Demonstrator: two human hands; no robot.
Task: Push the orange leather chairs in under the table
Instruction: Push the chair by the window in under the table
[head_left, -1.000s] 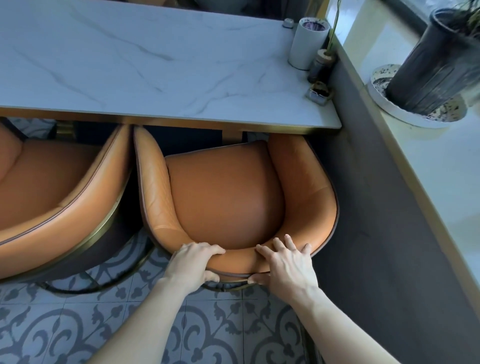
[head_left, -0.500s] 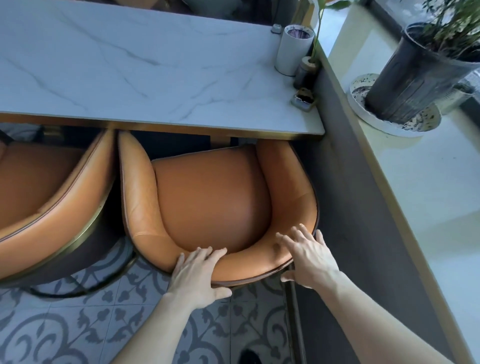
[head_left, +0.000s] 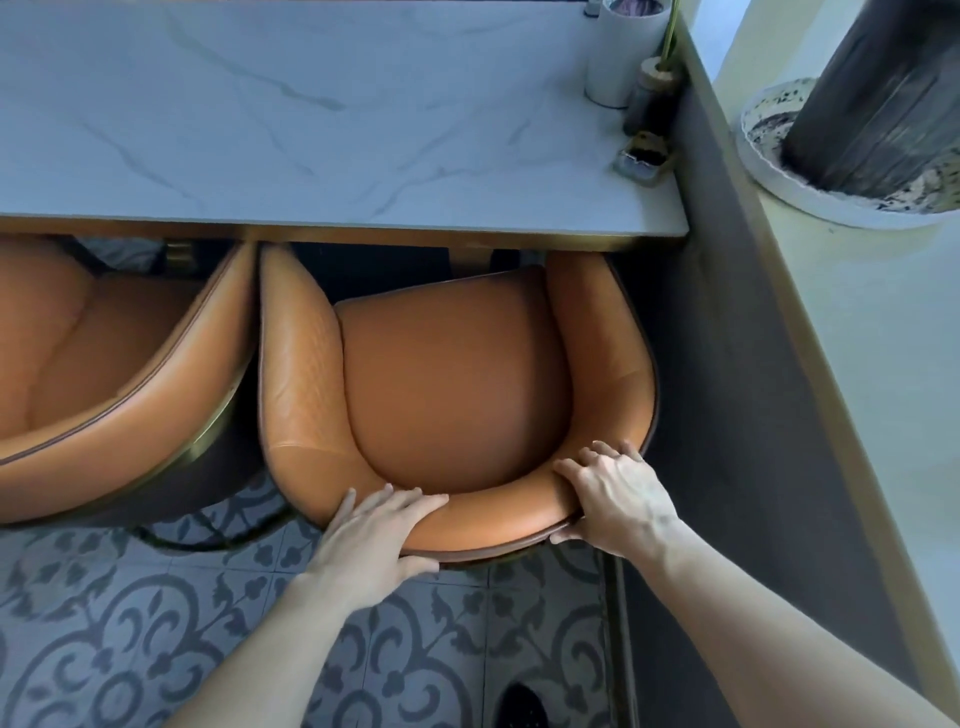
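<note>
An orange leather chair (head_left: 447, 384) stands at the near edge of the white marble table (head_left: 322, 130), its arm tips just under the tabletop. My left hand (head_left: 371, 545) grips the curved backrest at its left side, thumb under the rim. My right hand (head_left: 615, 499) holds the backrest at its right side, fingers over the top and thumb below. A second orange leather chair (head_left: 104, 374) stands to the left, turned at an angle, its seat mostly out from under the table.
A dark grey low wall (head_left: 737, 389) runs close along the chair's right side. On the table's far right corner stand a white cylinder (head_left: 621, 57), a small dark bottle (head_left: 652, 98) and a small tray (head_left: 641, 161). A dark plant pot (head_left: 872, 104) sits on the ledge. Patterned floor tiles lie below.
My right hand has gone from resting flat on the backrest to gripping its rim. The view has moved closer to the chair and table, and the chair sits slightly nearer the table edge.
</note>
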